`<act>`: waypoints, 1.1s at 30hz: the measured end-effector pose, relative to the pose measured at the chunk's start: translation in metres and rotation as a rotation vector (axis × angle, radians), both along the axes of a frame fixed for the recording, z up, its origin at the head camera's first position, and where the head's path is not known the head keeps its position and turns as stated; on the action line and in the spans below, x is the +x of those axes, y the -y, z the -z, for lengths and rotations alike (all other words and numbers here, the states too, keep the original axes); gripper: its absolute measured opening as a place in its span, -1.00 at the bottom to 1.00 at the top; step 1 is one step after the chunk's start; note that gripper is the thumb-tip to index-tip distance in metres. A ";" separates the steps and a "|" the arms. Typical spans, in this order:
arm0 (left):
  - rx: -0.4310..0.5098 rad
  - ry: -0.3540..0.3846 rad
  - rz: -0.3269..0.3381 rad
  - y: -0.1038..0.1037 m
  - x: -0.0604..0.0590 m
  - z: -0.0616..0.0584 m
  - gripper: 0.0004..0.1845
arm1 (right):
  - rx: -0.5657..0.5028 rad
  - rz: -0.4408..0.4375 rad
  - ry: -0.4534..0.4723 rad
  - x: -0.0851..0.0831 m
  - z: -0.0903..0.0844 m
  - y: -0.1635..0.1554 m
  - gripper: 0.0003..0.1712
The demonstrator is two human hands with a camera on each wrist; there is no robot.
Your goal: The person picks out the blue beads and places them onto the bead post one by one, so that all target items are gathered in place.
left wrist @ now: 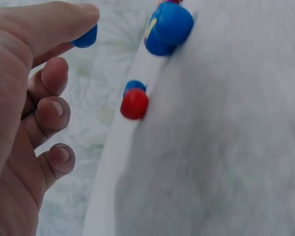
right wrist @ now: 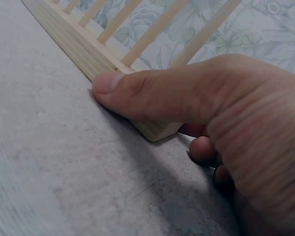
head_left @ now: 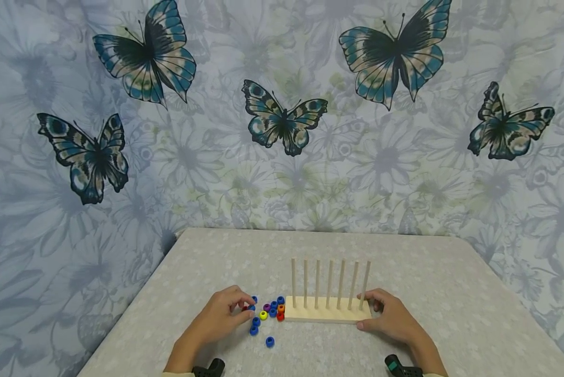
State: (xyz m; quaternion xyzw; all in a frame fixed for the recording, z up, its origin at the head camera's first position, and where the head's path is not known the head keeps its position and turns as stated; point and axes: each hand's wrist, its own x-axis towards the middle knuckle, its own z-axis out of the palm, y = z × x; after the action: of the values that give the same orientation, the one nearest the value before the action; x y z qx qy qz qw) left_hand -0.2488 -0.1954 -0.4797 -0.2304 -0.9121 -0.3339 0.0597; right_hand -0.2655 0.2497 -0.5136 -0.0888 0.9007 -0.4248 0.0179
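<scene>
Between thumb and index finger, my left hand [head_left: 220,315] pinches a blue bead [left wrist: 87,38], held above the tabletop in the left wrist view; its other fingers are loosely bent. Around it lie loose beads: a yellow bead [head_left: 263,315], a purple bead [head_left: 266,307], an orange bead [head_left: 280,309], a red bead [head_left: 280,317] and several blue ones. A wooden peg stand [head_left: 326,315] with a row of bare upright pegs sits right of the beads. My right hand [head_left: 394,320] grips the stand's right end, thumb along the front edge and fingers behind.
One blue bead [head_left: 269,342] lies apart, closer to the front. In the left wrist view a red bead [left wrist: 134,104] rests before another blue one. A pale patterned cloth covers the table [head_left: 234,251]. Behind stands a wall [head_left: 282,193] with butterflies.
</scene>
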 end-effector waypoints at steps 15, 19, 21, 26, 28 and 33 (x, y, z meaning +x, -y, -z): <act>-0.009 -0.084 -0.018 -0.022 -0.005 -0.029 -0.81 | 0.024 0.015 -0.006 -0.001 0.001 0.000 -0.24; -0.014 -0.108 -0.031 -0.026 -0.006 -0.036 -0.82 | 0.029 0.011 -0.010 -0.001 0.001 0.000 -0.25; -0.010 -0.123 -0.027 -0.029 -0.007 -0.039 -0.83 | 0.030 0.008 -0.012 -0.001 0.001 -0.001 -0.25; -0.003 -0.203 -0.005 -0.036 -0.013 -0.050 -0.84 | 0.012 -0.003 -0.015 -0.001 0.001 -0.002 -0.25; -0.004 -0.239 -0.005 -0.038 -0.015 -0.055 -0.84 | 0.002 -0.012 -0.017 -0.001 0.001 -0.002 -0.26; -0.002 -0.333 0.003 -0.044 -0.019 -0.067 -0.82 | -0.004 -0.029 -0.032 -0.002 0.003 -0.002 -0.26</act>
State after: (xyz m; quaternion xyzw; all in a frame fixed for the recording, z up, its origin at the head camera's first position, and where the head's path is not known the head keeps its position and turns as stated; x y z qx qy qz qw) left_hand -0.2673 -0.1514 -0.4124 -0.2840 -0.8895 -0.2902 0.2093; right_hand -0.2678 0.2518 -0.5166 -0.1089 0.8986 -0.4250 0.0097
